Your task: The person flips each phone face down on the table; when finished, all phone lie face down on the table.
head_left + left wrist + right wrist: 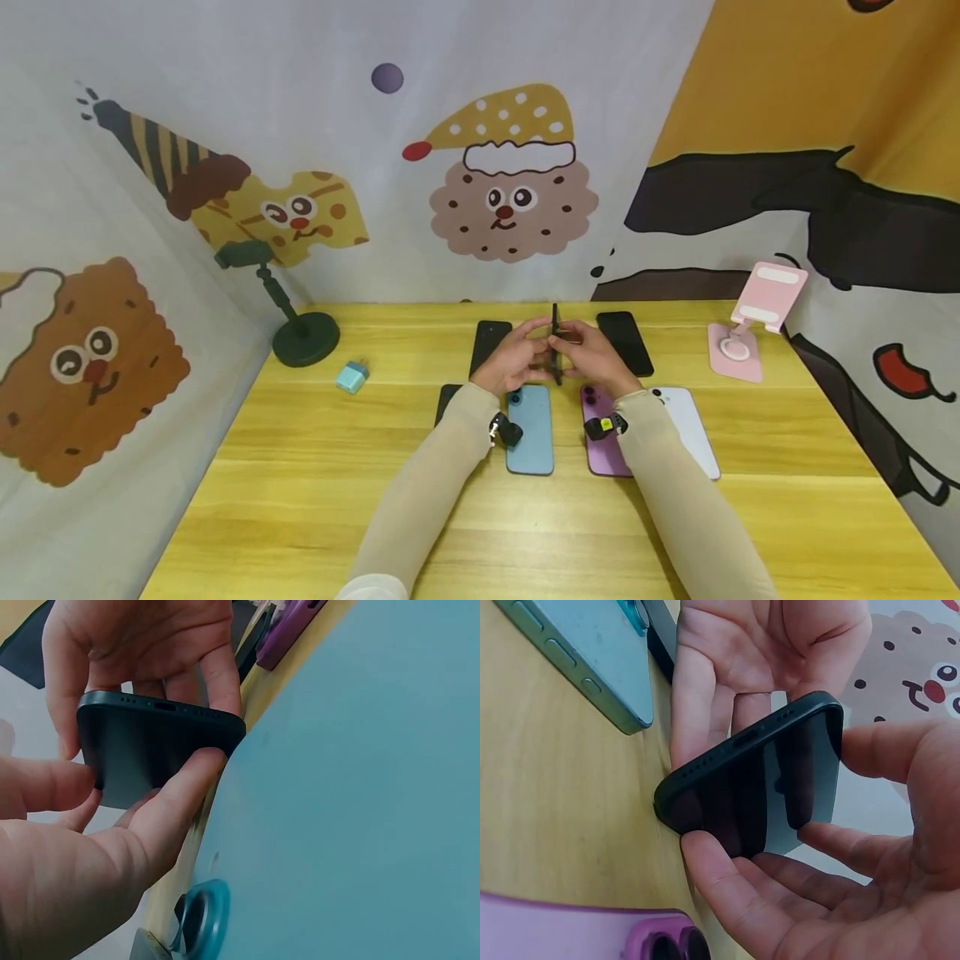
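A dark smartphone [555, 333] stands edge-on to the head camera between both hands, above the table. My left hand [512, 360] grips it from one side, and my right hand [596, 358] from the other, fingertips on its edges. Its bottom edge with port and speaker holes faces the wrist cameras, seen on the phone [746, 739] in the right wrist view. Beneath my left wrist lies a light blue phone [530, 442], back up. A purple phone [606, 454] and a white phone [692, 433] lie near my right wrist, the purple one partly hidden by the sleeve.
Black phones lie behind the left hand [486, 337], beyond the right hand [626, 342] and partly under the left forearm [446, 402]. A green stand [306, 340] and light blue charger plug [352, 377] are at left; a pink phone stand [757, 312] is at right. Printed fabric hangs behind the table.
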Demonstrator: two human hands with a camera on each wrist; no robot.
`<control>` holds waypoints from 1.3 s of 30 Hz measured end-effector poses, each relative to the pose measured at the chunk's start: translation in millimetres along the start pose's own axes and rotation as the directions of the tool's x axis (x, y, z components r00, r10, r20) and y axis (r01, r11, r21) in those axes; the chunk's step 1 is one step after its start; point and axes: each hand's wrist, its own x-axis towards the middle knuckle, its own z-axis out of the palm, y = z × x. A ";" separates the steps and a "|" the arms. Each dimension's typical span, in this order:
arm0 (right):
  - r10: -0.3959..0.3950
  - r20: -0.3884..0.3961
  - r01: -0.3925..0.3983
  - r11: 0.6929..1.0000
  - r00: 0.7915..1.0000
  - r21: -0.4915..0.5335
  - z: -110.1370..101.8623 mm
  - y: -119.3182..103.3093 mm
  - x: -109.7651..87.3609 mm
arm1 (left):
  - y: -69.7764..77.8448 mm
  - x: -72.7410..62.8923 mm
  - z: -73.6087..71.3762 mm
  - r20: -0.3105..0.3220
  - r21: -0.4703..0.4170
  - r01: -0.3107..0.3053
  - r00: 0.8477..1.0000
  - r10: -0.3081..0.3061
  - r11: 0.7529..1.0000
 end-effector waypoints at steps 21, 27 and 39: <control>-0.106 -0.156 0.105 0.994 0.982 -0.012 -2.7 -19.8 -15.8 | 1.1 -5.4 4.8 0.025 0.090 -0.123 0.992 0.121 0.988; -0.145 -0.210 0.143 0.989 0.967 -0.025 -5.4 -23.8 -15.7 | 0.8 -2.3 1.2 -0.040 0.106 -0.192 0.980 0.197 0.976; -0.150 -0.263 0.146 0.989 0.953 -0.035 -10.8 -24.5 -16.2 | 8.7 -10.4 -6.1 -0.090 0.223 -0.152 0.980 0.176 0.963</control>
